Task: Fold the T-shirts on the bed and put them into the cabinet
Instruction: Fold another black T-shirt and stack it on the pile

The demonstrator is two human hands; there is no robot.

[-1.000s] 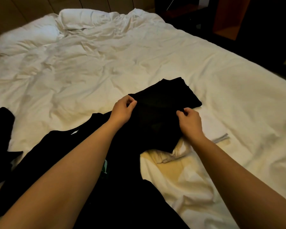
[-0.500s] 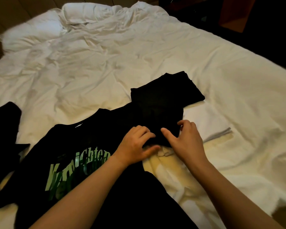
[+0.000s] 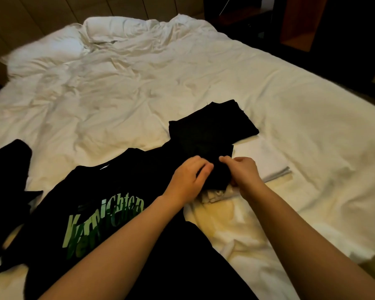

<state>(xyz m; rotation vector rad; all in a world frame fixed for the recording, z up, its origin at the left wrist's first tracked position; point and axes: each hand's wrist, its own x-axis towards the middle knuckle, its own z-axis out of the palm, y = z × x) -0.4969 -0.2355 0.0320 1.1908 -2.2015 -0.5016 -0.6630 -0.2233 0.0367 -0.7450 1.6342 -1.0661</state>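
At nine o'clock, at the left edge, a crumpled black garment (image 3: 8, 189) lies on the white bed (image 3: 301, 109), partly out of view. Just right of it, toward seven o'clock, a black T-shirt with green lettering (image 3: 91, 213) is spread flat, print up, its collar toward the pillows; the left forearm crosses over its lower right part. At eleven o'clock a white pillow (image 3: 46, 55) sits at the head of the bed among the rumpled bedding.

Near the centre, a folded black T-shirt (image 3: 212, 128) rests on the bed, its far corner toward twelve o'clock and its near edge under both hands. The left hand (image 3: 188, 180) has its fingers curled on that near edge, thumb and fingertips bunching the dark cloth. The right hand (image 3: 243, 172) meets it from the three o'clock side, forefinger and thumb pinching the same edge, the two hands almost touching. Whether the cloth is lifted off the bed there cannot be told, since it is all black in dim light.

Under and just right of the folded black T-shirt, toward three o'clock, lies a folded white garment (image 3: 266, 163), flat, its layered edge showing beside the right wrist. At one o'clock, beyond the bed, stands dark wooden furniture (image 3: 299, 20).
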